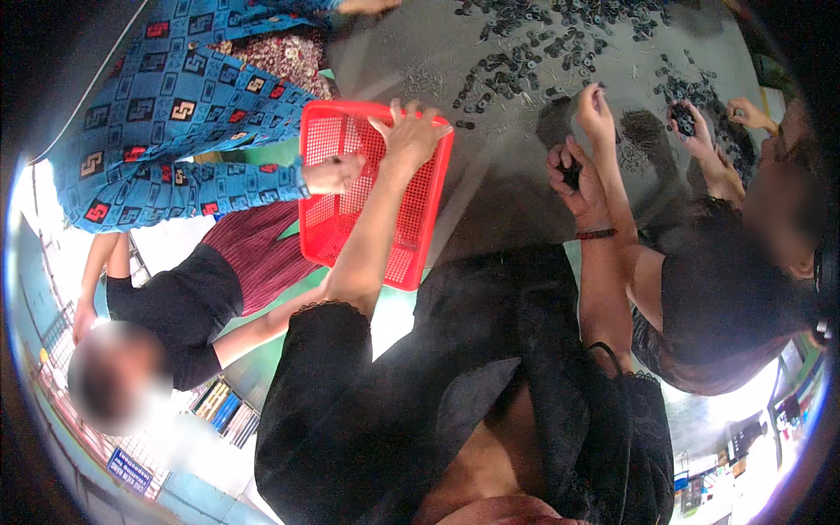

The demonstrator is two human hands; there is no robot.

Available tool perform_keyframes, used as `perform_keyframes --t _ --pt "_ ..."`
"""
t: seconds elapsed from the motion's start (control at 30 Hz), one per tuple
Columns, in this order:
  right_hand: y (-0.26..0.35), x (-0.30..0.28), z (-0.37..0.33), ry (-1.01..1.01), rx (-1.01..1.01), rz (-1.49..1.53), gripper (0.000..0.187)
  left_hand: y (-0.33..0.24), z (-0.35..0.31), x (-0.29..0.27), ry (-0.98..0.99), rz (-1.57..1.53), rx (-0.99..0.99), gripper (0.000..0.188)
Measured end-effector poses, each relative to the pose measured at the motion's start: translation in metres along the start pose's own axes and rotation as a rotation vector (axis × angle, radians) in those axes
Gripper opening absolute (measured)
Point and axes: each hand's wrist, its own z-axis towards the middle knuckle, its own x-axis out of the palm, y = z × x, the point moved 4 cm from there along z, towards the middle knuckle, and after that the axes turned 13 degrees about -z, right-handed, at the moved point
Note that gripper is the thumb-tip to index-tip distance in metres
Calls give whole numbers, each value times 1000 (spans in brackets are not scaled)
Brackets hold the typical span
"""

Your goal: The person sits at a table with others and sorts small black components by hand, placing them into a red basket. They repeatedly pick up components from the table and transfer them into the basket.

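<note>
My left hand (409,138) reaches over a red plastic basket (440,188) with mesh walls. Its fingers are spread and hooked over the far rim near the right corner. The basket looks tilted at the left end of the grey table, and nothing shows inside it. My right hand (579,185), a dark red bracelet at its wrist, is curled palm up around a small clump of black parts (570,175). Their exact kind is hidden by the fingers. A co-worker's hand (598,118) is just beyond it, over the table.
Loose black parts (525,61) with rounded ends cover the far part of the grey table (490,188). Small thin pieces (422,80) lie in piles. A person in blue patterned clothing has a hand (335,173) at the basket's left side. More co-workers' hands (691,122) are at the right.
</note>
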Motion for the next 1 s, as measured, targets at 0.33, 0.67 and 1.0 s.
perform_keyframes --t 0.33,0.67,1.0 --pt "-19 5 -8 2 -31 -36 35 -47 -50 86 471 -421 576 32" --pt "-14 98 5 174 172 -448 38 -126 -130 106 633 -387 590 30" --pt "-88 111 17 263 189 -1028 58 -120 -192 78 120 -148 810 40"
